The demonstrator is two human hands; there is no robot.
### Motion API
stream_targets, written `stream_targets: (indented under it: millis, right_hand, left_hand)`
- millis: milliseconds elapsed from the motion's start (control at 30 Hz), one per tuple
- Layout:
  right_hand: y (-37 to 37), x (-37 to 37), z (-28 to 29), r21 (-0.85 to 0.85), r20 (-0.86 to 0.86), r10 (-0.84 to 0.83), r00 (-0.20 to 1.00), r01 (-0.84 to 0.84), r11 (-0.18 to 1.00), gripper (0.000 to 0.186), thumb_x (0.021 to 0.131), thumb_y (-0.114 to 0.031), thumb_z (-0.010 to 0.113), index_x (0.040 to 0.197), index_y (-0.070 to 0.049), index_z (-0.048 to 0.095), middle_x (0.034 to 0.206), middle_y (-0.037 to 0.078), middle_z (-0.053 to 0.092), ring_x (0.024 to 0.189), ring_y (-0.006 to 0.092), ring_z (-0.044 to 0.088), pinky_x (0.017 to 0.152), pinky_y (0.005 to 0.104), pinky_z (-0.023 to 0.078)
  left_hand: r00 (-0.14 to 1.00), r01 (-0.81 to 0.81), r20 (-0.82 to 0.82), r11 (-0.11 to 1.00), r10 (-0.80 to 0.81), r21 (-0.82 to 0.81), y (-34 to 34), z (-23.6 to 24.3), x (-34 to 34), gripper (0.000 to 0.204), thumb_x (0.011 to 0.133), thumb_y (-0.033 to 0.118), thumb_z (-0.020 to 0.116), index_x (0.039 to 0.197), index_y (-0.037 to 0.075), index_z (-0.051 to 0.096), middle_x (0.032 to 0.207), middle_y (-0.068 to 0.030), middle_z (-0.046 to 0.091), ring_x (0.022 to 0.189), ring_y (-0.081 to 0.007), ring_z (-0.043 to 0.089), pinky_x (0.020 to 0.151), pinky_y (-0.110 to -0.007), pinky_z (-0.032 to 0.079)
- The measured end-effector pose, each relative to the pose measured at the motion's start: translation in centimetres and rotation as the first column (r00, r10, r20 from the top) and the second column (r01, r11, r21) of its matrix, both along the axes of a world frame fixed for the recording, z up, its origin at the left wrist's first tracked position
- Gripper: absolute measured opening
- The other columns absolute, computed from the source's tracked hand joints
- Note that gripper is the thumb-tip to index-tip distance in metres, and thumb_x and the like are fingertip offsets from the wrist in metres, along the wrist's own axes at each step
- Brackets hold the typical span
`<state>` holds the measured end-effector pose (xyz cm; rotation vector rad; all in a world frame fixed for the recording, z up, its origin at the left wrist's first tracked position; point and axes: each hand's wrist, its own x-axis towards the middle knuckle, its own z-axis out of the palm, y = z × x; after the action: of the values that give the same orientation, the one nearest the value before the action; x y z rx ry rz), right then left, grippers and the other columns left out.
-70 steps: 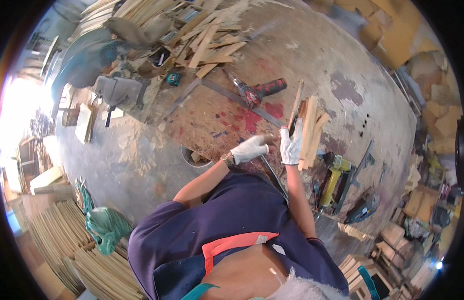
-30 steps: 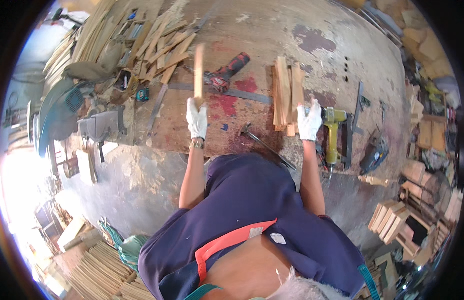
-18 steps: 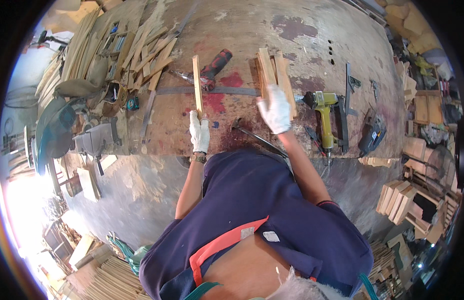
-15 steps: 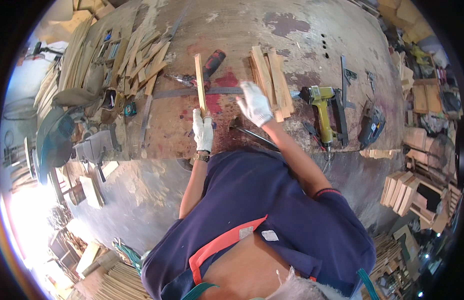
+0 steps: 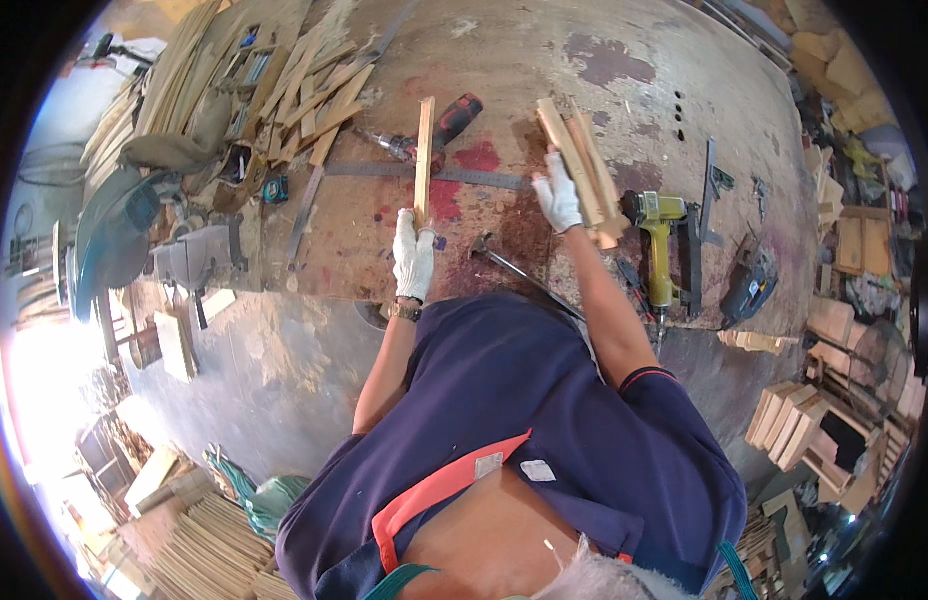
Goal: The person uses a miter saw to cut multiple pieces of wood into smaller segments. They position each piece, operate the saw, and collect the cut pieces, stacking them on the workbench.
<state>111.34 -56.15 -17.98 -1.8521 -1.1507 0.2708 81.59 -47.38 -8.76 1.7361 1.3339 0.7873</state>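
Observation:
My left hand [image 5: 414,258], in a white glove, is closed round the lower end of a narrow wooden strip [image 5: 425,165]. The strip points away from me and overlaps a red and black power drill [image 5: 454,120] in the picture. My gloved right hand [image 5: 558,196] has its thumb spread and its fingers stretched out along the left side of a small pile of wooden strips [image 5: 588,160]. Its fingertips seem to touch the pile, and I see nothing gripped in them. Below and between the hands lies a hammer [image 5: 514,268], partly hidden by my clothing.
A steel ruler [image 5: 369,170] lies across the bench behind my left hand. To the right are a yellow-green nail gun [image 5: 661,245], pliers [image 5: 632,280] and a dark power tool [image 5: 750,282]. Loose strips [image 5: 319,105], a tape measure [image 5: 275,189] and a saw [image 5: 119,245] are at the left.
The view has turned, so the bench things appear farther right. My right hand has come in closer against the pile's left side. The left hand keeps its strip.

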Motion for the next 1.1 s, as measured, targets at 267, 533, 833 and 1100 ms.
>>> stream_targets:
  millis: [267,533,833,1100]
  right_hand:
    - [0.2,-2.4,3.4,0.002,0.026,-0.258,0.966,0.258,0.966,0.057,0.101,-0.019,0.064,0.149,0.004,0.044,0.146,0.028,0.055,0.133,0.0334,0.058,0.109,0.0388,0.047]
    - [3.1,-10.7,3.7,-0.154,-0.675,-0.079,0.734,-0.036,0.987,0.051,0.092,-0.019,0.063,0.137,0.004,0.051,0.105,0.018,0.067,0.094,0.0276,0.066,0.084,0.0392,0.053]
    - [4.1,-9.5,5.1,-0.32,-0.433,-0.389,0.813,0.265,0.909,0.034,0.089,-0.022,0.067,0.112,0.003,0.062,0.086,0.008,0.066,0.072,0.0199,0.063,0.068,0.0366,0.052]
    - [12.5,-16.3,10.9,-0.138,-0.696,-0.199,0.69,0.144,0.98,0.035,0.09,-0.017,0.071,0.114,-0.002,0.052,0.08,0.005,0.061,0.059,0.0131,0.06,0.053,0.0288,0.048]
  left_hand:
    - [0.993,0.107,-0.027,0.965,-0.117,-0.24,-1.3,1.5,0.7,0.024,0.098,0.018,0.065,0.115,0.007,0.053,0.095,-0.02,0.068,0.083,-0.0332,0.068,0.073,-0.044,0.052]
    - [0.874,0.458,-0.052,0.856,-0.483,-0.241,-0.9,1.0,3.4,0.052,0.092,0.022,0.067,0.139,0.003,0.055,0.126,-0.0252,0.065,0.115,-0.0425,0.065,0.094,-0.047,0.053]
    - [0.946,0.09,-0.319,0.896,0.06,0.435,26.1,-0.9,-2.5,0.037,0.091,0.031,0.068,0.115,0.002,0.062,0.105,-0.0215,0.066,0.101,-0.0407,0.064,0.088,-0.05,0.051]
    - [0.612,0.434,-0.787,0.866,-0.08,0.25,41.0,-2.5,-5.9,0.034,0.086,0.026,0.064,0.115,0.008,0.062,0.116,-0.0148,0.064,0.114,-0.0344,0.061,0.095,-0.049,0.051]
